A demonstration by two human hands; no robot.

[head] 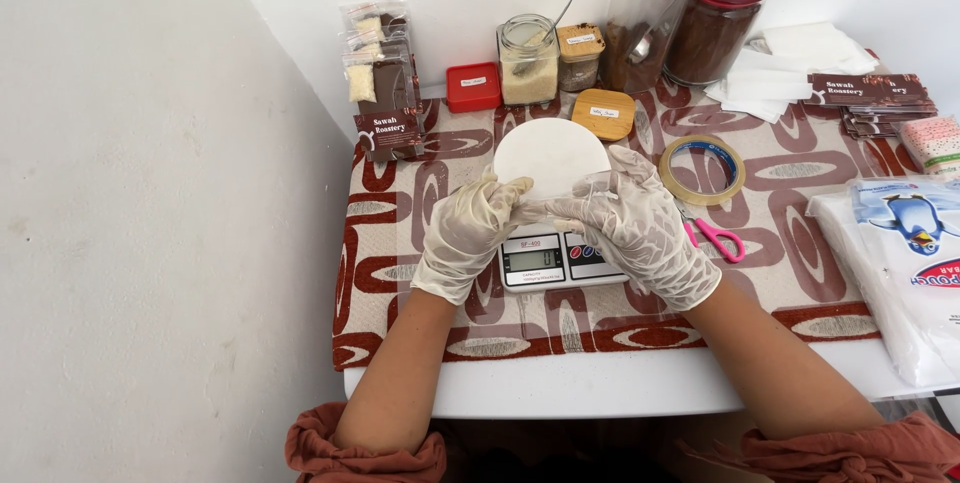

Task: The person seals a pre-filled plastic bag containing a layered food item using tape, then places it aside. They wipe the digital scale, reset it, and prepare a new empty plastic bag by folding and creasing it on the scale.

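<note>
Both my hands wear thin white gloves. My left hand (468, 231) and my right hand (632, 225) meet above a small white digital kitchen scale (555, 260), pinching a clear little plastic pouch (585, 186) between them. A round white dish (550, 157) sits on the scale just behind my fingers. The scale's display faces me below my hands.
A patterned red-and-cream cloth (800, 171) covers the table. At the back stand a glass jar (528, 60), a small lidded jar (579, 55), a tall clear container with a spoon (646, 23) and a red-lidded jar (718, 21). Tape roll (702, 170), pink scissors (715, 236), packets (383, 78), plastic bags (905, 263).
</note>
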